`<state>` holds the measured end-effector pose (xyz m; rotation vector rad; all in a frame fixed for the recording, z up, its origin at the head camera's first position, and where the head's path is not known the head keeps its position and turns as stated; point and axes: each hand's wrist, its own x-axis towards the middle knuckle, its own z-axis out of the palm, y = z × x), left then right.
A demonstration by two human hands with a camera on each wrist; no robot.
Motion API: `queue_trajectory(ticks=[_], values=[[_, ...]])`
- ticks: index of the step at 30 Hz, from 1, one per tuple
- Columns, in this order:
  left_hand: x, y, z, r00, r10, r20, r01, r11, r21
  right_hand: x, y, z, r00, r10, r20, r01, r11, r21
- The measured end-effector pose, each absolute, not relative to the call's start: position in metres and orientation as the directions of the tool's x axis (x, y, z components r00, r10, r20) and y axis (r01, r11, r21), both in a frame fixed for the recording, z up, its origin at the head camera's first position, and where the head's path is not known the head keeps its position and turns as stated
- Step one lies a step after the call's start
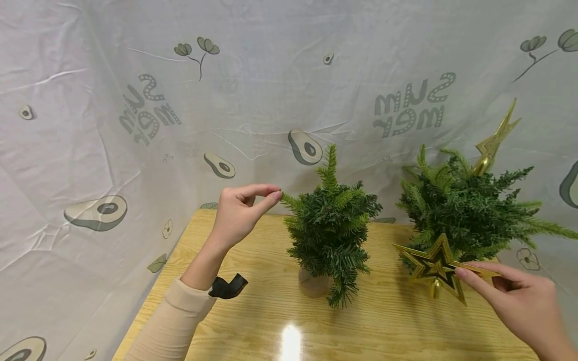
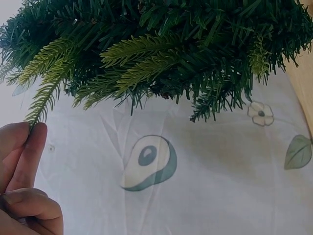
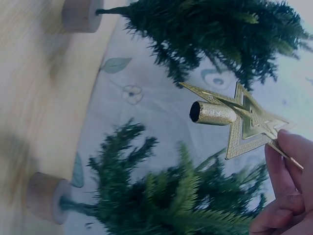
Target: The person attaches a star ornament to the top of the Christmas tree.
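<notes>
Thumb and forefinger of my left hand (image 1: 239, 213) pinch the tip of a light green branch (image 2: 44, 98) on the small artificial Christmas tree (image 1: 334, 225) in the middle. This tree stands upright on a round wooden base (image 1: 312, 283). My right hand (image 1: 519, 296) holds a gold star tree topper (image 1: 437, 265) by one of its points, in front of the second small tree (image 1: 465, 205). In the right wrist view the topper's hollow socket (image 3: 212, 113) faces away from the fingers. Another gold star (image 1: 492, 143) sits on top of the right tree.
Both trees stand on a light wooden table (image 1: 253, 326), close to its back edge. Behind and to the left hangs a white curtain (image 1: 271, 90) printed with avocados. A black strap piece (image 1: 229, 287) shows at the left wrist.
</notes>
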<state>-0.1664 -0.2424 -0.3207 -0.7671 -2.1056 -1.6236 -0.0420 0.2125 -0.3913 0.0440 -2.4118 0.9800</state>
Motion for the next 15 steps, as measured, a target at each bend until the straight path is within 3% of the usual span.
queue_trajectory(ticks=[15], values=[[-0.165, -0.243, -0.322, -0.783, 0.186, 0.593, 0.62, 0.182, 0.763, -0.054, 0.2, -0.351, -0.789, 0.179, 0.588, -0.316, 0.702, -0.638]])
